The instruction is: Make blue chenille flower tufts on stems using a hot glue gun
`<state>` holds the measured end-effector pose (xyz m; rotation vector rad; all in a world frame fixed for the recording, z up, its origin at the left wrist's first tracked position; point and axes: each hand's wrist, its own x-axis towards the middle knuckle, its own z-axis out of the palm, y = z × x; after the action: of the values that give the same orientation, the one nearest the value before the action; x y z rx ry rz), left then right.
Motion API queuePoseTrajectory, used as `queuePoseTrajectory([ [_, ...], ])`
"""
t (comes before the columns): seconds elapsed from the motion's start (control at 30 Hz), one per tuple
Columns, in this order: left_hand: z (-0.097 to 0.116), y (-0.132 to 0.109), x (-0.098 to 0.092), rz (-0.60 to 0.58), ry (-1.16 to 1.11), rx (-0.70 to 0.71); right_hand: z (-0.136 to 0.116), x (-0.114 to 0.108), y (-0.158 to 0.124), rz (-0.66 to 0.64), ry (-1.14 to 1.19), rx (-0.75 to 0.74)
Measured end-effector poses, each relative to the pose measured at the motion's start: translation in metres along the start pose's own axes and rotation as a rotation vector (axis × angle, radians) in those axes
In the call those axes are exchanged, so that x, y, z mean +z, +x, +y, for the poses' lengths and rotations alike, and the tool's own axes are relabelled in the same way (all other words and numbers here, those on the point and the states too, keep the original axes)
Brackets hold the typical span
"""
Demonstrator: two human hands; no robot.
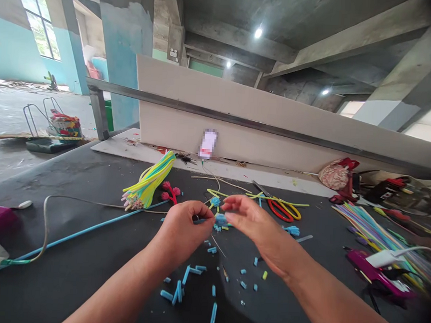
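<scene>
A blue fuzzy piece (220,219) is held at the middle of the dark tabletop (97,276), in the narrow pinch of the left hand (190,227). The right hand (250,223) is held just beside it, its fingers loosely parted and curved; whether the piece is touched by them cannot be told. Short blue cuttings (178,292) are scattered from there toward the near edge. Behind the hands, a blue tuft (215,201) is seen, and scissors (280,210) with red and yellow handles are laid to its right. Toward the far edge, left of the middle, a yellow-and-green bundle (149,179) is placed, with red flowers (170,192) beside it. A long blue stem (89,229) is stretched toward the left edge. Multicoloured stems (373,230) and a purple device (379,273) are set on the right side. Beyond the far edge, a blurred-out phone (208,144) is propped against a white panel (174,125).
</scene>
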<state>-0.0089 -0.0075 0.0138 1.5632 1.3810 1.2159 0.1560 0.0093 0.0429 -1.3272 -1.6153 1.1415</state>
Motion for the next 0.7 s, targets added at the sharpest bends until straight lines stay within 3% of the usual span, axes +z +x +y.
queuePoseTrajectory([
  [0.13,-0.006,0.002,0.002,0.134,-0.242,-0.023,0.01,0.006,-0.012,0.225,0.277,-0.048],
  [0.33,-0.008,-0.002,0.013,0.3,-0.355,0.128,0.016,0.049,-0.026,0.036,0.72,0.116],
  [0.5,-0.011,-0.006,0.017,0.444,-0.135,0.419,0.005,0.069,-0.018,0.088,0.972,0.08],
  [0.7,-0.008,-0.011,0.015,0.392,-0.09,0.535,-0.005,0.066,-0.007,0.102,0.992,0.065],
])
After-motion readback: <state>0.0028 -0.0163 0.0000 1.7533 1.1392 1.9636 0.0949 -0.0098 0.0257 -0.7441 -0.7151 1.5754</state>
